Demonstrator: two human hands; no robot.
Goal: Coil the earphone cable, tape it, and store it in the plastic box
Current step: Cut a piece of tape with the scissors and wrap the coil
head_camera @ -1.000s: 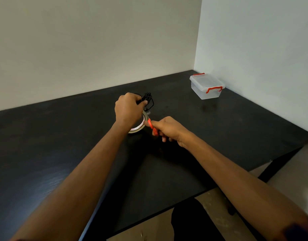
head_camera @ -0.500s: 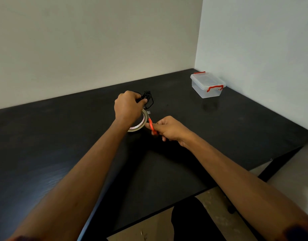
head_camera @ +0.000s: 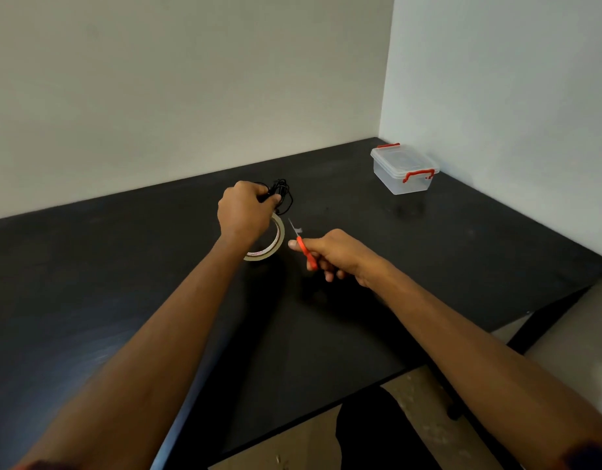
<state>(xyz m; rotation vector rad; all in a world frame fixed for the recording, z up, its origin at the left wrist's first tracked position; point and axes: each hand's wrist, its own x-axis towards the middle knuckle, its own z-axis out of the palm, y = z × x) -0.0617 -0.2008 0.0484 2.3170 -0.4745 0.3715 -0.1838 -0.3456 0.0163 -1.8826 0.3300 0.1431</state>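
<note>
**Step in hand:** taping the coil. The earphone cable (head_camera: pixel 283 195) is bunched into a black coil just beyond the tape roll (head_camera: pixel 276 245), lifted clear of the counter (head_camera: pixel 360 300).

**Left hand** (head_camera: pixel 243 212): fingers (head_camera: pixel 275 198) are clenched round the coil from its near side. The tape roll stands on edge directly beneath this hand and is partly hidden by it. I cannot tell whether the hand also steadies the roll or only overlaps it in view.

**Right hand** (head_camera: pixel 340 254): it sits just to the right of the tape roll, fingers curled round the orange handles of the scissors (head_camera: pixel 305 252). The blades point up and away towards the coil, with a gap between them and the roll. A pale sliver shows at the blades. It may be a scrap of tape, but it is too small to confirm.

**Plastic box** (head_camera: pixel 403 174): it stands well apart from the tape roll, to the right and farther back. Its lid (head_camera: pixel 399 159) is on and the red clasps (head_camera: pixel 417 174) appear down.

**Assessment:** coiling looks complete. No band of tape can be made out on the coil, so whether it is bound cannot be confirmed. Storage has not begun.

**Next move, as judged:**
- Press any free tape end flat around the bundle so the loops cannot spring apart.
- Put the scissors down to free the right hand.
- Release both clasps on the box, which probably needs that free hand.

**Risk:** the thin loops may loosen if the left hand slackens before the tape holds.
</note>
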